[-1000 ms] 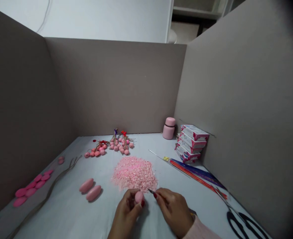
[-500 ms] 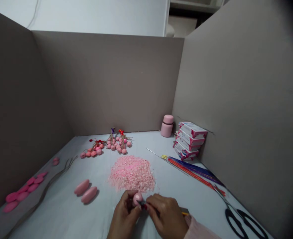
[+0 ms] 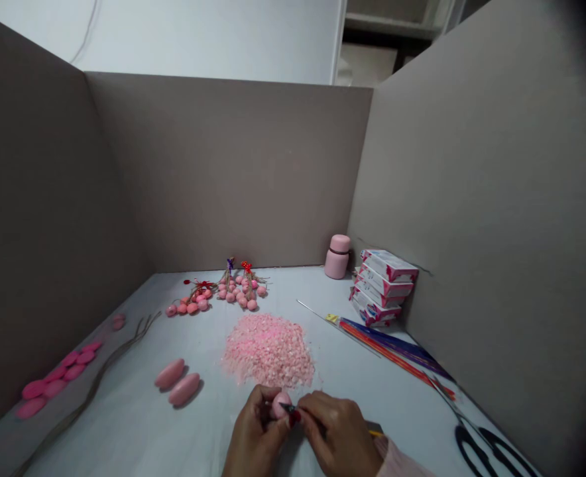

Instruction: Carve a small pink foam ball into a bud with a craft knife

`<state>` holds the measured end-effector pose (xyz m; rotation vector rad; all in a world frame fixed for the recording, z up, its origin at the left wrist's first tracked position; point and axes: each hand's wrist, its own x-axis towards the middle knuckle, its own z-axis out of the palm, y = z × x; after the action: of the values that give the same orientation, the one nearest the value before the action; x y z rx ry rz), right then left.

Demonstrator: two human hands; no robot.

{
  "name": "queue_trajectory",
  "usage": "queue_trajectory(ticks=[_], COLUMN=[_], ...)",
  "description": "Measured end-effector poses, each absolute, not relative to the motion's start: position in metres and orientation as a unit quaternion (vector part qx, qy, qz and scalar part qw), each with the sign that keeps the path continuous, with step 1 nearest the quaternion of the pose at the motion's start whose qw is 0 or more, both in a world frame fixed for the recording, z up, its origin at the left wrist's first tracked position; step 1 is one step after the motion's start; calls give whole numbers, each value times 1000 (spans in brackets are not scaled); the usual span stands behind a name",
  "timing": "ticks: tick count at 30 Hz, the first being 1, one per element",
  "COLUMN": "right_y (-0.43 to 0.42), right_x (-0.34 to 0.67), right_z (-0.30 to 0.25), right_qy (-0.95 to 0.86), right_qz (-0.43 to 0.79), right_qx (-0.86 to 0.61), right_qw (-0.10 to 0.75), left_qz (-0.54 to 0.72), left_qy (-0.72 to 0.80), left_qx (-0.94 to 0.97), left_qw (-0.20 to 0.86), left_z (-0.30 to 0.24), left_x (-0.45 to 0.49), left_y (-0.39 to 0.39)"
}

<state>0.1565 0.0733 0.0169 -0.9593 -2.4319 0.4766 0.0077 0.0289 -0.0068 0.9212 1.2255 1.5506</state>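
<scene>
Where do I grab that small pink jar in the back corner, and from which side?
Grip the pink jar around its round body, below the dark band, coming from the front-left: it stands upright, the stacked boxes crowd its right and the partition wall stands behind it.

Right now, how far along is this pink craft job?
Done, it seems: bunches of small pink balls tied with red bows lie at the back. In hand: the left hand holds a small pink egg-shaped piece while the right hand presses a thin pointed tool to it. Left, probably: two plain pink oval pieces and a heap of pink flakes.
</scene>
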Motion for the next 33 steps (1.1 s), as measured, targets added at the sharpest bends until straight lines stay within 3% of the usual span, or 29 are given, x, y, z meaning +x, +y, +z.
queue_trajectory(ticks=[11,17,24,33], right_y=[75,82,74,74], right_x=[155,158,156,157], right_z=[16,17,20,20], right_qy=[-889,-854,-881,-887], right_qz=[170,146,187,184], right_qx=[-366,-443,-350,-345], right_qw=[217,231,256,247], left_qz=[630,643,669,651], left_qy=[478,456,428,431], left_qx=[402,369,330,330], left_qw=[461,494,511,530], left_z=[-11,-3,3,-1], left_x=[5,7,10,8], left_y=[30,29,28,27])
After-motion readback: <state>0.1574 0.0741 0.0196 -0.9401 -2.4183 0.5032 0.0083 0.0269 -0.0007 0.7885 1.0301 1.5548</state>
